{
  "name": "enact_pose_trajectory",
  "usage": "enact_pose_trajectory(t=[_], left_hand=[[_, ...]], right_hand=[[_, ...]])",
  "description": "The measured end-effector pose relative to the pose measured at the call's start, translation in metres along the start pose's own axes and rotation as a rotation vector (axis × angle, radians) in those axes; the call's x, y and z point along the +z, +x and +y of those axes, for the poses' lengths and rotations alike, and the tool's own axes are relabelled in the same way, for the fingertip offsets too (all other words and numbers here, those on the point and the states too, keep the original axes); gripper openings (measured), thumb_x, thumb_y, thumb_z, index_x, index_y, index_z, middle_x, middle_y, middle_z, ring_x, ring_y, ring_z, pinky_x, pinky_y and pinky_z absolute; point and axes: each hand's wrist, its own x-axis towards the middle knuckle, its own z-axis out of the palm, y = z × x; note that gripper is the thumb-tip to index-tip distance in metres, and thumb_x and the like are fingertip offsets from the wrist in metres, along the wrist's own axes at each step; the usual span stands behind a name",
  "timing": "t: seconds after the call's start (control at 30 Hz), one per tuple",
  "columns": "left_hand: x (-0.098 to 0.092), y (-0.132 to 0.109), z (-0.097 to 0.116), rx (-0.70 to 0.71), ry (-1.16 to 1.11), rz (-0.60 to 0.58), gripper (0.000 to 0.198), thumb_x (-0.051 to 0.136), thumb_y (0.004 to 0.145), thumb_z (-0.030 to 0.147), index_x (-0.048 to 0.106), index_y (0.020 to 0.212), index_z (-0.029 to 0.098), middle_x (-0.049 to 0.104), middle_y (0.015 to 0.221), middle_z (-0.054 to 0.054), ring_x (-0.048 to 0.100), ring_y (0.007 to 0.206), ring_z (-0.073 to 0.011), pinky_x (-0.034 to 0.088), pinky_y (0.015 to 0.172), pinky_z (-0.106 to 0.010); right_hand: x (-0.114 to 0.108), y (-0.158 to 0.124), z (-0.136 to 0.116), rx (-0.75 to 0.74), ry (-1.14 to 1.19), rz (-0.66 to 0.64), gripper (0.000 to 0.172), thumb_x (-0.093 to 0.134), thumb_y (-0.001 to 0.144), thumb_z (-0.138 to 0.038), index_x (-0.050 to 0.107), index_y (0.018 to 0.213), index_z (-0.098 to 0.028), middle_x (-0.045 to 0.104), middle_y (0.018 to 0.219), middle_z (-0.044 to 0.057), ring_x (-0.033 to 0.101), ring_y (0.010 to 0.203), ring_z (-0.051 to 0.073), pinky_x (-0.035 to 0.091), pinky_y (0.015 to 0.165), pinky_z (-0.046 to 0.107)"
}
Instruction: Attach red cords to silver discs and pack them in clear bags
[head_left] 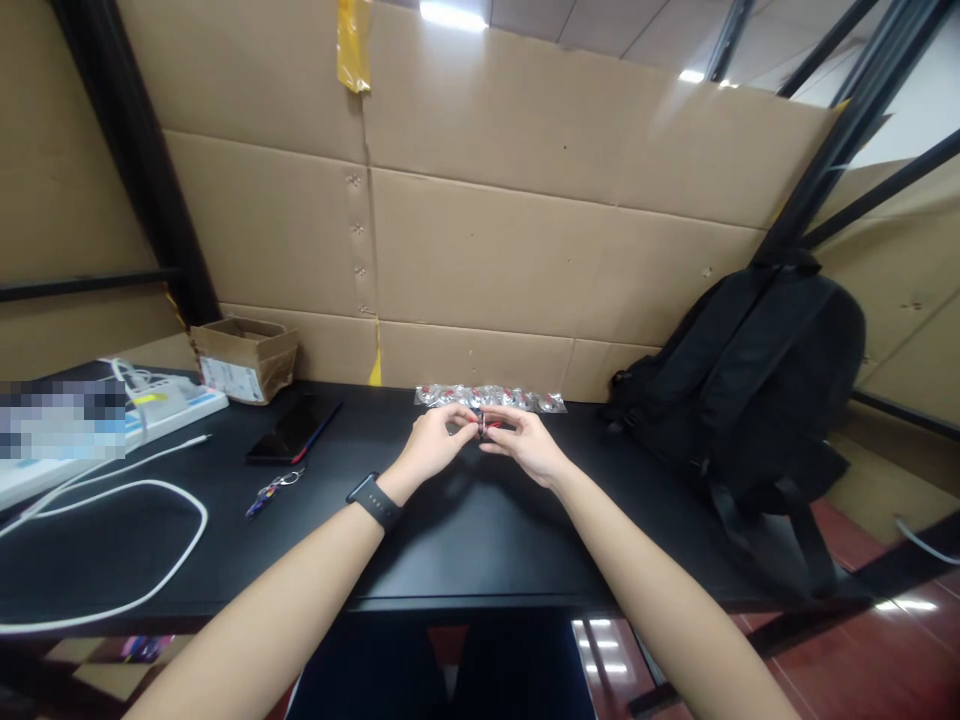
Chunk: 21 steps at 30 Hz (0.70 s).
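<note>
My left hand [437, 440], with a black watch [375, 500] on the wrist, pinches a small dark and red item [484, 424] over the middle of the black table [480, 560]. From the other side my right hand [528, 445] closes its thumb and fingers on the same item. The fingertips of both hands nearly meet and cover most of it, so its shape is unclear. Just behind the hands lies a row of small clear plastic packets [551, 402] with red and silvery contents.
A black backpack [780, 370] fills the right side. At left are a phone [295, 430], a keyring [275, 490], an open cardboard box [247, 358], a white power strip [191, 400] and a looping white cable [204, 515]. A cardboard wall [487, 250] stands behind.
</note>
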Motion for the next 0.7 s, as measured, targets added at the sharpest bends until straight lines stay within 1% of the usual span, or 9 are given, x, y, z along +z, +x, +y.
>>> enact_pose_trajectory(t=[0.13,0.23,0.3,0.37,0.47,0.53,0.6,0.67,0.7], left_hand=[[-0.002,0.000,0.001,0.015,0.040,0.005,0.013,0.065,0.084,0.032,0.070,0.094,0.025,0.077,0.092,-0.001,0.071,0.092,-0.0198,0.050,0.091,-0.034],[-0.003,0.000,0.002,0.011,0.065,0.014,0.014,0.066,0.084,0.034,0.069,0.094,0.025,0.076,0.093,-0.001,0.071,0.091,-0.0196,0.049,0.091,-0.034],[-0.004,0.000,0.003,0.008,0.072,0.008,0.014,0.066,0.084,0.035,0.069,0.094,0.025,0.076,0.093,-0.001,0.070,0.091,-0.0200,0.049,0.091,-0.034],[-0.004,-0.001,0.004,0.009,0.083,-0.005,0.015,0.066,0.084,0.035,0.069,0.094,0.025,0.076,0.093,-0.001,0.070,0.091,-0.0203,0.048,0.091,-0.034],[-0.006,-0.001,0.007,0.023,0.148,-0.015,0.016,0.063,0.084,0.033,0.067,0.098,0.026,0.075,0.089,0.000,0.069,0.086,-0.0194,0.047,0.089,-0.034],[-0.008,-0.001,0.007,0.028,0.240,-0.001,0.019,0.060,0.083,0.026,0.064,0.102,0.026,0.074,0.089,0.001,0.068,0.083,-0.0187,0.047,0.087,-0.034],[-0.011,0.000,0.005,0.031,0.357,0.034,0.026,0.057,0.081,0.021,0.062,0.107,0.025,0.072,0.094,-0.002,0.066,0.087,-0.0202,0.047,0.085,-0.035],[-0.013,0.001,0.000,0.038,0.462,0.053,0.034,0.056,0.080,0.019,0.059,0.114,0.023,0.069,0.107,-0.007,0.064,0.101,-0.0241,0.046,0.088,-0.038],[-0.014,0.002,-0.003,0.041,0.503,0.042,0.038,0.056,0.080,0.020,0.057,0.118,0.022,0.067,0.116,-0.009,0.062,0.110,-0.0264,0.046,0.091,-0.040]], right_hand=[[0.002,-0.001,-0.002,0.010,0.053,-0.023,0.046,0.083,0.073,-0.030,0.070,0.117,-0.026,0.066,0.115,0.006,0.067,0.106,0.022,0.057,0.097,0.046],[0.002,-0.002,-0.002,0.001,0.057,-0.031,0.053,0.086,0.069,-0.027,0.069,0.119,-0.026,0.066,0.115,0.006,0.067,0.105,0.022,0.056,0.098,0.046],[0.001,-0.001,-0.001,-0.005,0.017,-0.016,0.059,0.089,0.064,-0.024,0.069,0.119,-0.026,0.066,0.115,0.006,0.068,0.100,0.021,0.058,0.094,0.045],[0.001,0.000,0.001,-0.015,-0.035,0.001,0.061,0.090,0.060,-0.022,0.069,0.118,-0.026,0.065,0.114,0.006,0.069,0.096,0.020,0.060,0.090,0.042],[0.001,0.000,0.002,-0.015,-0.066,0.014,0.059,0.089,0.061,-0.024,0.069,0.116,-0.025,0.065,0.115,0.006,0.069,0.095,0.021,0.061,0.086,0.043],[0.002,0.000,0.001,-0.007,-0.059,0.016,0.058,0.089,0.062,-0.027,0.069,0.116,-0.024,0.064,0.116,0.007,0.069,0.094,0.022,0.062,0.084,0.045],[0.002,-0.001,0.000,-0.005,-0.060,0.014,0.057,0.089,0.062,-0.028,0.068,0.116,-0.024,0.062,0.117,0.008,0.070,0.092,0.022,0.063,0.082,0.045],[0.002,-0.002,-0.001,-0.013,-0.078,0.003,0.056,0.088,0.064,-0.028,0.068,0.116,-0.024,0.062,0.116,0.007,0.070,0.091,0.021,0.063,0.081,0.044],[0.002,-0.002,-0.001,-0.018,-0.091,-0.002,0.055,0.087,0.065,-0.029,0.068,0.116,-0.024,0.061,0.116,0.007,0.070,0.091,0.021,0.063,0.080,0.043]])
